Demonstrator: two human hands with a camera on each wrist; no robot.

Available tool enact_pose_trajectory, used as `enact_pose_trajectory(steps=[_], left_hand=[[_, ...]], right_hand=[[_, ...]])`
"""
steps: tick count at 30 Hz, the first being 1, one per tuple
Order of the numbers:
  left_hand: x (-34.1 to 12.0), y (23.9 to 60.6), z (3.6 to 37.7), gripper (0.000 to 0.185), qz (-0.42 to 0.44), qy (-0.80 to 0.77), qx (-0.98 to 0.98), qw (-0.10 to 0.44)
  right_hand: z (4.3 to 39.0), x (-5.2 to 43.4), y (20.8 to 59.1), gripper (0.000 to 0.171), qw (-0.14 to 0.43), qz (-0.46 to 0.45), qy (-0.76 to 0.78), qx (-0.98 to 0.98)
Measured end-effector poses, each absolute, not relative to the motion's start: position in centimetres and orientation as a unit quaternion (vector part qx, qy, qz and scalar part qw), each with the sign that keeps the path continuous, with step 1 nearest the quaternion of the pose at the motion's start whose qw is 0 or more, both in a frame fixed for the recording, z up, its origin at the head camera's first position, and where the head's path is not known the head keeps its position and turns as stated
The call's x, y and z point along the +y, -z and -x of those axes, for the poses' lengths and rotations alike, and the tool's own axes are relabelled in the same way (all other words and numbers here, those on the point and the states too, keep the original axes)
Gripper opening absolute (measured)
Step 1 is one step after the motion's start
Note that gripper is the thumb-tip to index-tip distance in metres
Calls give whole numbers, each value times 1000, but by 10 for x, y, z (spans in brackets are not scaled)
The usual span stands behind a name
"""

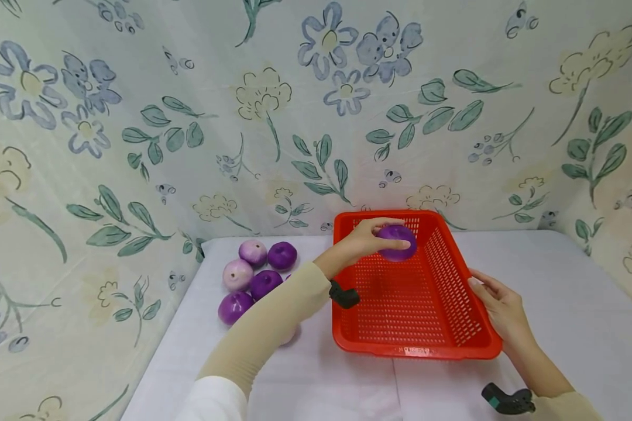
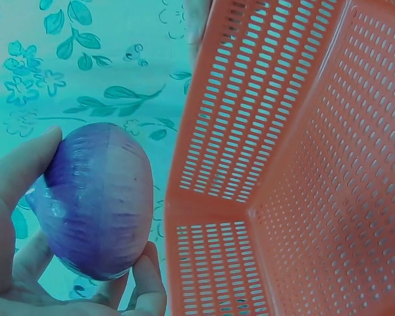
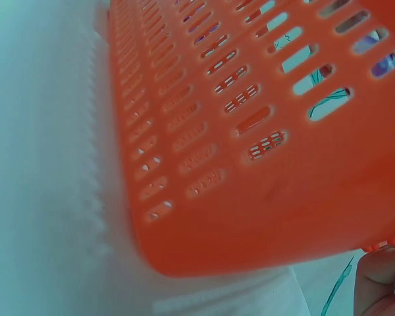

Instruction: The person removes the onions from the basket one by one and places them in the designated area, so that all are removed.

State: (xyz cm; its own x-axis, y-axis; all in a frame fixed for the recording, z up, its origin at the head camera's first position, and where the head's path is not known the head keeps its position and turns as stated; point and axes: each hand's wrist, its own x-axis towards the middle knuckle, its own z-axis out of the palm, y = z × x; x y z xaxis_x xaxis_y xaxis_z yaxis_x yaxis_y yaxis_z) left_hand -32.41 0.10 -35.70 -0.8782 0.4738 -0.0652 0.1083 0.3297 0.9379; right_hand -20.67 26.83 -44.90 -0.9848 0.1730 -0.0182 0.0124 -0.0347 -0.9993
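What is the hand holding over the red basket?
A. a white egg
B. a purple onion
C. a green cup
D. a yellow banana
B: the left hand grips a round purple onion above the far end of the red slotted plastic basket; the left wrist view shows its fingers curled round it.

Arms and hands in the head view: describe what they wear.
Both arms wear long beige sleeves; the left sleeve shows white cloth near the shoulder. A small black device is strapped at each wrist, left and right. The left hand and right hand are bare.
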Motion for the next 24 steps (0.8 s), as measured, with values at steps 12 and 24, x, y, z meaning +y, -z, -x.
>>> enact_pose_trajectory(steps=[12, 24], left_hand=[[-52, 333, 303, 55, -217, -526, 811, 135], [-117, 325, 274, 57, -195, -525, 821, 111]], right_hand=[[207, 269, 450, 66, 58, 73, -696, -712], [208, 268, 451, 70, 52, 84, -682, -725]])
